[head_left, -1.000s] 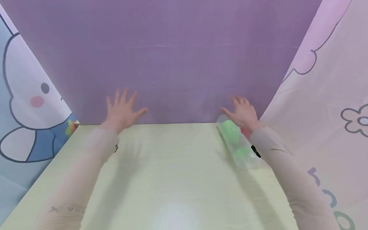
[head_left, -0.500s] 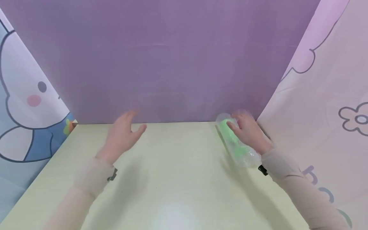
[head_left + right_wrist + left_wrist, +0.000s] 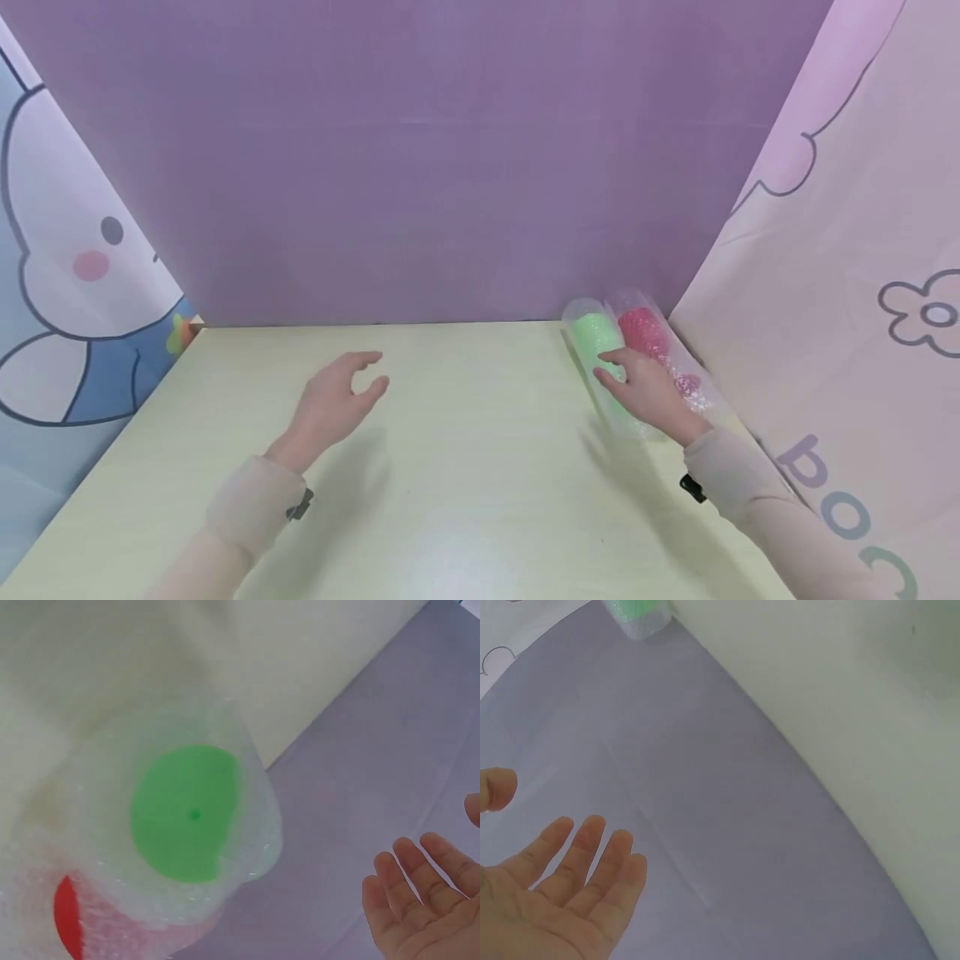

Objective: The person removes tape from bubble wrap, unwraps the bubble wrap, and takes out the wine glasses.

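Two bundles in clear bubble wrap lie side by side at the table's far right corner. The left one is green; the other is pinkish red. My right hand hovers over them with fingers loosely bent, overlapping the green bundle in the head view. In the right wrist view the green bundle shows a flat round end through the wrap, and that hand's palm holds nothing. My left hand is above the left middle of the table, thumb and fingers spread apart, also holding nothing.
The pale table meets a purple backdrop along its far edge. A cartoon-printed cloth hangs at the left. Another printed cloth rises along the right side, close beside the red bundle.
Both hands have come back from the purple backdrop toward the person and lowered, their fingers going from widely spread to loosely bent. The red bundle now shows more fully.
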The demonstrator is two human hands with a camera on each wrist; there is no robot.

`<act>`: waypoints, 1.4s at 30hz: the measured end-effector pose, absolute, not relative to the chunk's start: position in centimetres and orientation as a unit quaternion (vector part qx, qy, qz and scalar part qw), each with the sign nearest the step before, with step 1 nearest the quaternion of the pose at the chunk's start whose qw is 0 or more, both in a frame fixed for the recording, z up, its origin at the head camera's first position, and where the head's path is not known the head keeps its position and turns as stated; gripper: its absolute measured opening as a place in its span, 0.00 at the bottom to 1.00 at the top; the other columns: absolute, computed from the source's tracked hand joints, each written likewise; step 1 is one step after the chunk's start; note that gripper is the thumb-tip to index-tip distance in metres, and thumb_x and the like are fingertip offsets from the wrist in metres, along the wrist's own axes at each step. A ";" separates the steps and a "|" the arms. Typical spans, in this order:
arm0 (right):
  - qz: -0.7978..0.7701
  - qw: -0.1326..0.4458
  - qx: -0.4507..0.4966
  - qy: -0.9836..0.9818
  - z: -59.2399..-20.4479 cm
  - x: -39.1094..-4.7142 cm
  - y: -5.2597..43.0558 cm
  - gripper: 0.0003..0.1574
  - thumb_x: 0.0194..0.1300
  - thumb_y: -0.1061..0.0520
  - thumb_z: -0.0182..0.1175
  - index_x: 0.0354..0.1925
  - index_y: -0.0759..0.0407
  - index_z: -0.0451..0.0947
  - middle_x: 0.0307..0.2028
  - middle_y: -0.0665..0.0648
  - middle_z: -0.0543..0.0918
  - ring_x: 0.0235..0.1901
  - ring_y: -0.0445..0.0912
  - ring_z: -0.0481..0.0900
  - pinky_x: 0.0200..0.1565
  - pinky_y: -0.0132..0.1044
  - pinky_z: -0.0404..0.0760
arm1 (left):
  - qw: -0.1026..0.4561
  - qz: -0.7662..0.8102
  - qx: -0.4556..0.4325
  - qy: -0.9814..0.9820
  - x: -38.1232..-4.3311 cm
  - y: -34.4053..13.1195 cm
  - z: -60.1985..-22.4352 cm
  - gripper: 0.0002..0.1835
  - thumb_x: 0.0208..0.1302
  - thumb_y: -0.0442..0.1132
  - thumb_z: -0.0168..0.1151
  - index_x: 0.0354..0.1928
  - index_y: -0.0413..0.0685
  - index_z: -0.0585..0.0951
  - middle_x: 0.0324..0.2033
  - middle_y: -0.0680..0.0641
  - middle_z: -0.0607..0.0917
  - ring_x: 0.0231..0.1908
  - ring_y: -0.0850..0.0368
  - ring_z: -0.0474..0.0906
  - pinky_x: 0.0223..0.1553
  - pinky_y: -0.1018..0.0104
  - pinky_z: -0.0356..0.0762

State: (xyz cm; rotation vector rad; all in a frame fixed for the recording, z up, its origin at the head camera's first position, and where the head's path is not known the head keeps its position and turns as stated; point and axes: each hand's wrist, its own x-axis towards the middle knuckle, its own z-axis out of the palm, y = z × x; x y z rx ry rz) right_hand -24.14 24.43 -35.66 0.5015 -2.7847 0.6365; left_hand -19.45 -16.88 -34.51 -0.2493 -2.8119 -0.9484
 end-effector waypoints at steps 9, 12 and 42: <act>0.231 0.103 0.168 -0.953 -37.2 -24.2 25.6 0.21 0.64 0.53 0.55 0.48 0.68 0.76 0.45 0.65 0.82 0.43 0.58 0.80 0.45 0.52 0.79 | 0.033 -0.356 -0.093 -0.929 -19.5 -16.0 -37.7 0.23 0.64 0.47 0.53 0.59 0.46 0.71 0.56 0.42 0.76 0.54 0.42 0.72 0.52 0.47 0.73; 0.249 0.100 0.164 -0.949 -37.6 -24.7 26.3 0.21 0.64 0.55 0.54 0.49 0.70 0.75 0.45 0.67 0.81 0.45 0.60 0.79 0.46 0.53 0.78 | 0.022 -0.359 -0.095 -0.928 -19.6 -15.8 -38.6 0.23 0.64 0.47 0.53 0.59 0.47 0.72 0.56 0.43 0.76 0.54 0.42 0.73 0.52 0.47 0.73; 0.282 0.029 0.074 -0.956 -40.0 -30.8 31.6 0.22 0.64 0.59 0.54 0.52 0.72 0.72 0.48 0.72 0.78 0.49 0.63 0.75 0.53 0.65 0.65 | -0.005 -0.362 -0.105 -0.926 -18.8 -14.8 -41.0 0.20 0.62 0.45 0.56 0.55 0.47 0.74 0.52 0.47 0.79 0.52 0.47 0.75 0.52 0.50 0.74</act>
